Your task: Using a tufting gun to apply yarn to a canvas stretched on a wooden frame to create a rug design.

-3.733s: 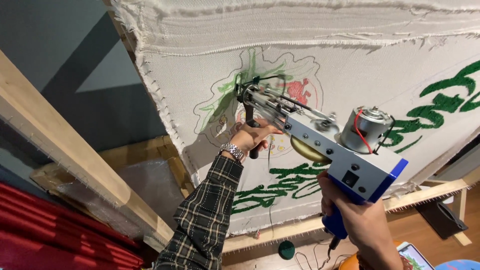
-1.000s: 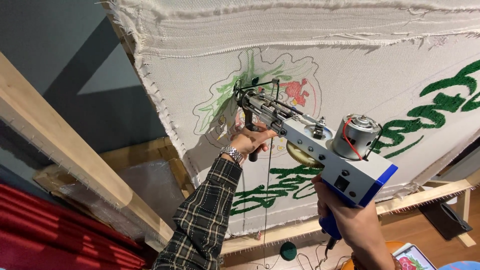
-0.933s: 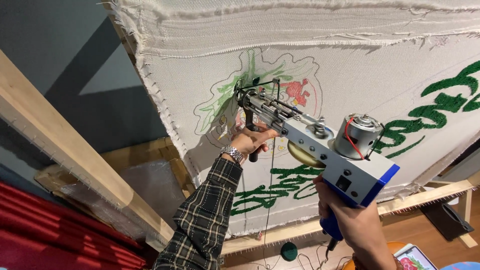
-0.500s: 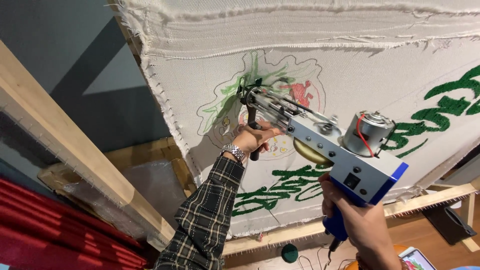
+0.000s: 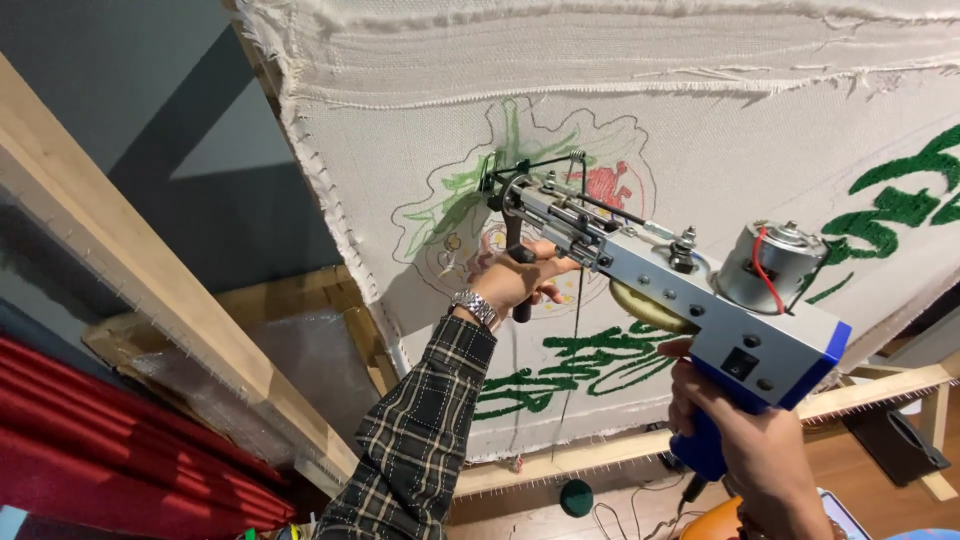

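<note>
The grey-and-blue metal tufting gun [image 5: 660,275] presses its tip against the stretched cream cloth [image 5: 700,130] with green tufted shapes. The left hand [image 5: 515,280] is closed around its black front handle, the right hand [image 5: 755,450] around its blue grip.

Our left arm reaches up and forward from the bottom of the view, the elbow low and the forearm rising toward the wrist. We see its plaid sleeve [image 5: 420,440] ending at a metal wristwatch [image 5: 474,305]. Our left hand [image 5: 510,280] is raised above the wrist, its fingers [image 5: 543,270] curled closed around a grip, knuckles turned toward us. Our right hand [image 5: 755,450] sits lower and nearer at the bottom right, bare at the wrist, fingers wrapped tight in a fist around a handle, thumb side up.
</note>
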